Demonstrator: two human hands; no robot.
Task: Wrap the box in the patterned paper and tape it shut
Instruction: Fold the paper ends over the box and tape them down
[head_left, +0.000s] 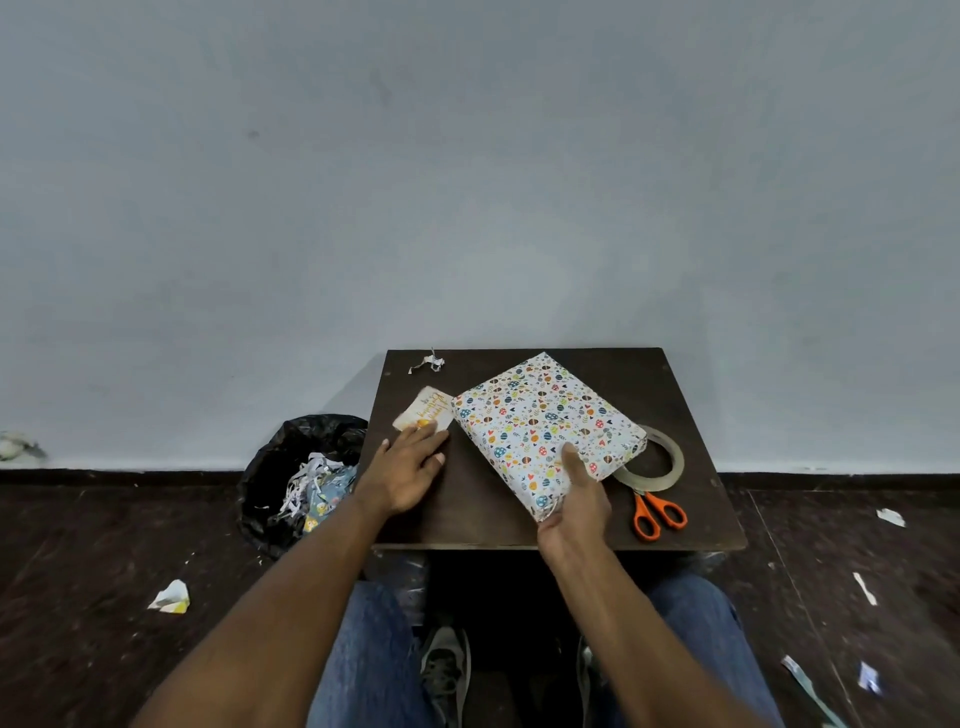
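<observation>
1. Box (545, 431), fully wrapped in patterned paper, tilted on the dark table (691, 395).
2. Near corner gripped by right hand (574, 506), thumb on top.
3. Left hand (408, 470) beside it, flat-fingered on greeting card (423, 410).

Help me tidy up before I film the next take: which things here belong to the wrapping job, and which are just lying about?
Part of the job:
- wrapped box, gripped at its near end by the right hand
- tape roll
- orange scissors

Lying about:
- greeting card under the left hand
- paper scrap on the table
- bin of offcuts
- crumpled scraps on the floor
</observation>
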